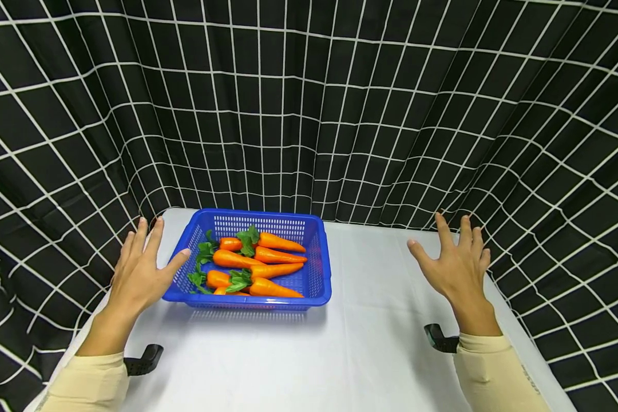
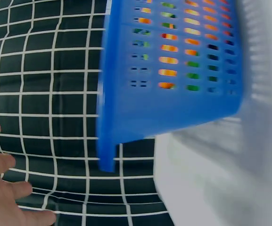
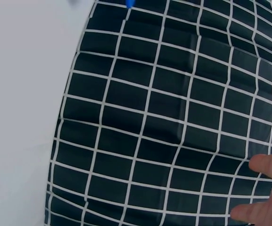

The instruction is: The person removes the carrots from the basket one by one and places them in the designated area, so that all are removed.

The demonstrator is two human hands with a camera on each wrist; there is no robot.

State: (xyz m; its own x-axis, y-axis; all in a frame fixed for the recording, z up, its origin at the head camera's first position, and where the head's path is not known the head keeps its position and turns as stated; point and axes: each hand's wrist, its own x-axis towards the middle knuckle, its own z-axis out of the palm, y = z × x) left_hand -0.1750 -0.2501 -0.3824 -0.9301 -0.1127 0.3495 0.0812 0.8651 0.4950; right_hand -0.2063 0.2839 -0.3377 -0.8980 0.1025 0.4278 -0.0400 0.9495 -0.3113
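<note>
The blue basket partly hides its nearest carrot; the left hand covers some of the basket's left rim. Right of the basket, lettering on a sleeve is too small to read. The left wrist view's upper edge crops the blurred basket.

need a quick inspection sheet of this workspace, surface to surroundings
Surface: white tabletop, smooth apart from faint creases
Job's things: blue basket holding orange carrots with green leaves
Clutter: nothing seen
Grips: left grip open at the basket's left side, right grip open over the table's right side, both holding nothing
Cables: nothing seen
Surroundings: black curtain with white grid lines
</note>
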